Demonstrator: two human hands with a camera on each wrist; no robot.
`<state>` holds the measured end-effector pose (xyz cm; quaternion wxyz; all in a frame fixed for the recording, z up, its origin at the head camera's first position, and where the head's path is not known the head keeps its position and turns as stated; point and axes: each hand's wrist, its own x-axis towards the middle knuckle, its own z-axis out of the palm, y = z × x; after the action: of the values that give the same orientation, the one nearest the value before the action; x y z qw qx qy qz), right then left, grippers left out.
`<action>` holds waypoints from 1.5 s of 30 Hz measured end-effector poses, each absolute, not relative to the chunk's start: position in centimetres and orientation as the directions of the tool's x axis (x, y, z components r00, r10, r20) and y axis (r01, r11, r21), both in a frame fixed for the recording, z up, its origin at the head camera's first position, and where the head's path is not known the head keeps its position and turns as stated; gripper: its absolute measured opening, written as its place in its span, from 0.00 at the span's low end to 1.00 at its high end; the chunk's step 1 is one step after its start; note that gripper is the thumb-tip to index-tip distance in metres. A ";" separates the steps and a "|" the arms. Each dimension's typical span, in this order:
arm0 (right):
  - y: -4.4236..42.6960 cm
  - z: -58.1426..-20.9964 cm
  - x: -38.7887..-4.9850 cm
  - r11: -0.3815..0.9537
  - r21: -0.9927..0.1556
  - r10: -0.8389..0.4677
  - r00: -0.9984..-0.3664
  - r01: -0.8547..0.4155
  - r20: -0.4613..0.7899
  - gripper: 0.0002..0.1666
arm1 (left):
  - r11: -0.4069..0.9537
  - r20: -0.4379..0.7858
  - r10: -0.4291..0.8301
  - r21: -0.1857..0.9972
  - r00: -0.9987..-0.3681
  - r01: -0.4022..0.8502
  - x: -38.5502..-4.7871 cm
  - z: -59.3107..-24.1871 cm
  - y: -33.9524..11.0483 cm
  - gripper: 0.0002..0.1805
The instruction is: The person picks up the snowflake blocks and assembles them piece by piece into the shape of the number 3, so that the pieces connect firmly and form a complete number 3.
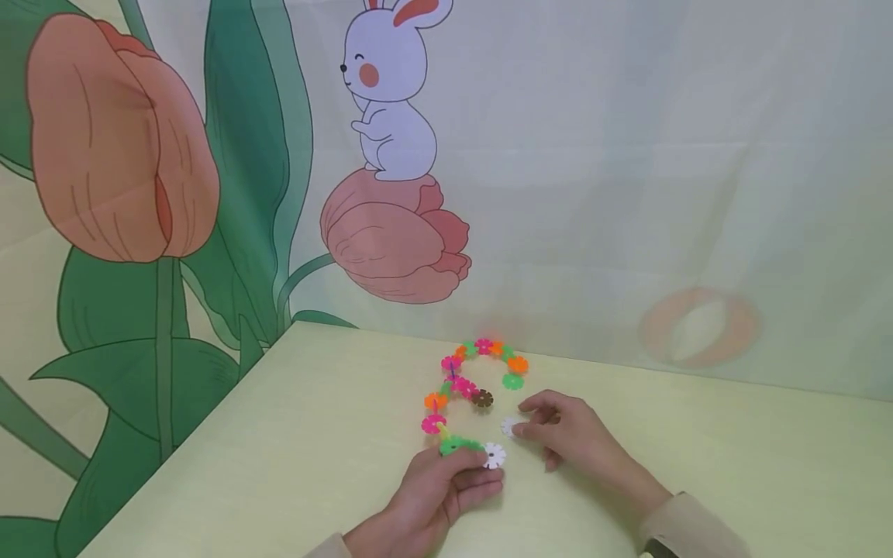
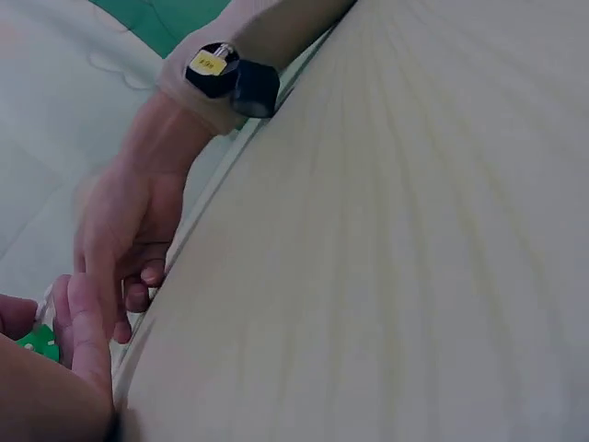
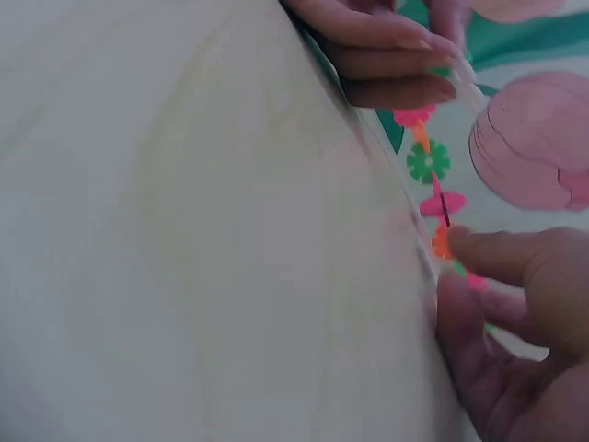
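A winding chain of slotted flower-shaped plastic discs (image 1: pixel 484 346) in pink, orange, green and brown lies on the table. My left hand (image 1: pixel 436 492) grips its near end, where green discs (image 1: pixel 456 445) and a white disc (image 1: pixel 494 456) stick out past the thumb. To its right, my right hand (image 1: pixel 575 430) has another white disc (image 1: pixel 508 426) at its fingertips, seemingly pinched there and partly covered. The right index finger sits apart above this disc. In the right wrist view the right fingers (image 3: pixel 488 253) hide whatever lies between them.
The pale yellow table (image 1: pixel 244 434) runs back to a printed cloth (image 1: pixel 558 194) with tulips and a rabbit. At the chain's far right end is a green disc (image 1: pixel 512 381). A brown disc (image 1: pixel 483 398) ends its middle branch.
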<state>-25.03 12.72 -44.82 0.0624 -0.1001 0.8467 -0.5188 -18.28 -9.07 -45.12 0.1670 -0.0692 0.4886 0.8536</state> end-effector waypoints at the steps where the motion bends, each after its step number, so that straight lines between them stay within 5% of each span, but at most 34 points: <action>1: 12.4 -44.7 -25.1 0.489 -0.864 -0.242 -0.970 -0.119 -0.003 0.21 | -0.472 -0.280 0.215 0.809 -0.936 -0.351 -18.2 -45.1 -9.1 0.17; 9: 11.1 -44.1 -25.2 0.592 -0.799 -0.233 -0.972 -0.107 -0.043 0.16 | -0.481 -0.272 0.206 0.809 -0.940 -0.339 -18.0 -45.1 -9.2 0.12; 21: 15.1 -45.7 -23.6 0.183 -0.981 -0.286 -0.958 -0.063 0.008 0.16 | -0.483 -0.281 0.197 0.806 -0.939 -0.342 -18.1 -45.3 -8.6 0.20; 28: 14.9 -46.1 -21.8 0.091 -0.989 -0.374 -0.924 -0.119 0.077 0.16 | -0.508 -0.276 0.210 0.789 -0.938 -0.346 -18.3 -45.3 -8.7 0.19; 45: 14.3 -46.2 -21.7 0.034 -0.986 -0.348 -0.927 -0.163 0.141 0.12 | -0.499 -0.273 0.211 0.796 -0.939 -0.343 -18.3 -45.2 -9.0 0.20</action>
<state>-21.67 14.30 -46.20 0.0690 -0.1785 0.7158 -0.6716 -18.26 -8.99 -45.21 0.1607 -0.0696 0.4741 0.8629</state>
